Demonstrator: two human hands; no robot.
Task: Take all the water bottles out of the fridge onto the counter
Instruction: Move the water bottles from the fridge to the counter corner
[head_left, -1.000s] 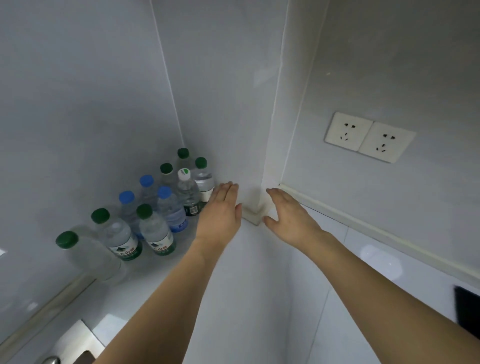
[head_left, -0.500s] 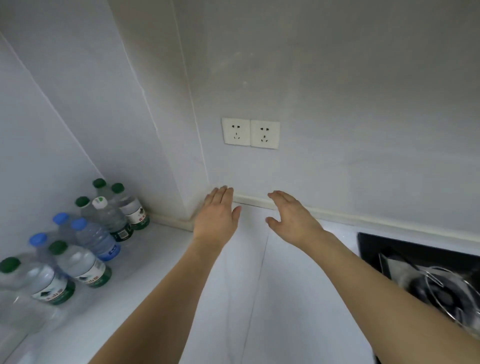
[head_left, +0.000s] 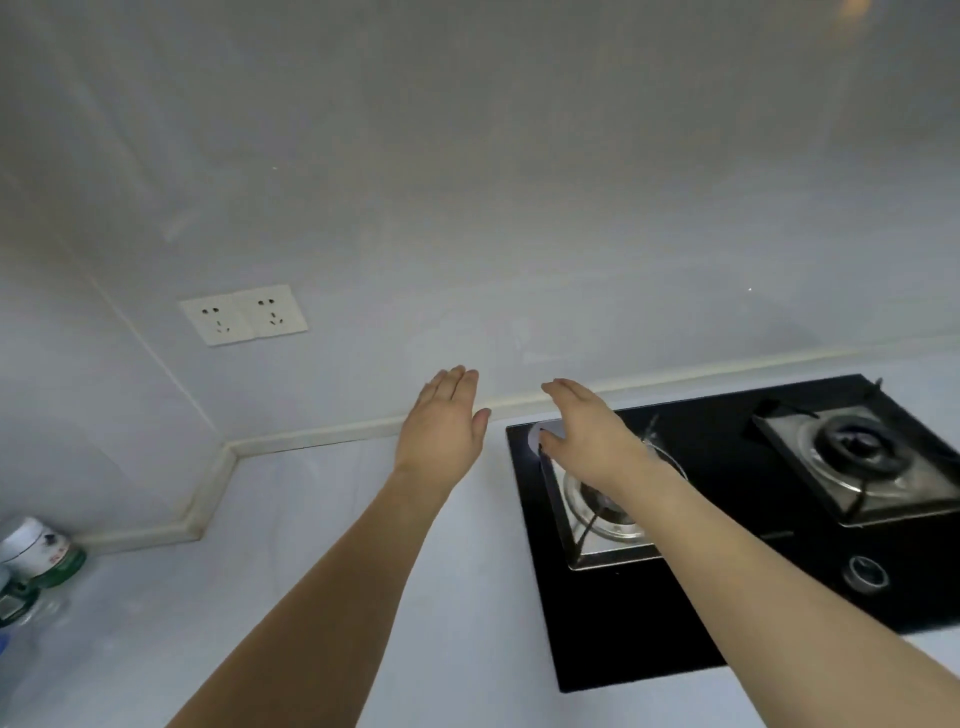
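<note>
White counter (head_left: 322, 519) is seen beneath two outstretched bare arms. The left hand (head_left: 441, 431) is held flat with fingers straight and together, nothing gripped; the right hand (head_left: 587, 436) is likewise spread and empty, held above the near burner (head_left: 602, 514) of a black gas hob (head_left: 727, 597). Far to the left of the left hand, at the picture's edge, water bottles (head_left: 36, 561) are stood on the counter, only partly seen. A double wall socket (head_left: 244, 314) is mounted above and left of the left hand.
</note>
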